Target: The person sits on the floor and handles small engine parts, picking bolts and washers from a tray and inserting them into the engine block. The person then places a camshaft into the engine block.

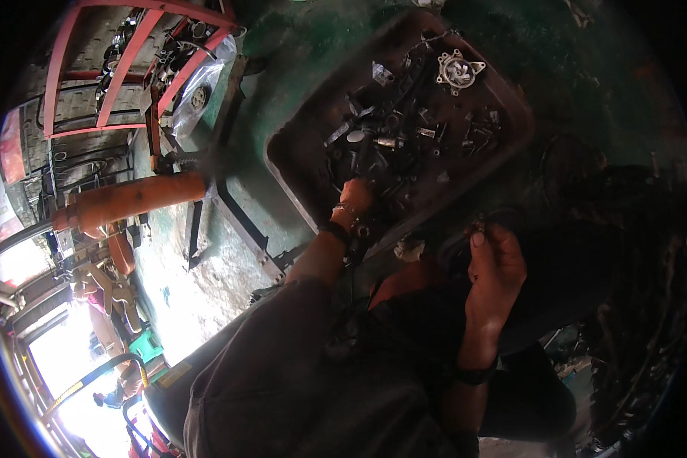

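My left hand [357,196] reaches down over the near left side of a dark tray [290,172], among a heap of metal parts. Its fingers are lost in shadow, so whether they grip anything is hidden. To the right of the tray's near edge, my right hand [498,267] is raised with thumb and fingertips pinched on a small metal part [479,222], too small to name. Inside the tray lie dark hoses and fittings, a short silvery cylinder [389,143], several bolts [481,133] and a round silvery housing with lugs [459,72] near the far corner.
To the left, a red metal rack [130,69] holds parts. An orange cylinder [133,200] lies across a dark metal stand [237,221]. A crumpled pale scrap [409,249] is near the tray's near edge. Dark machinery stands at the right.
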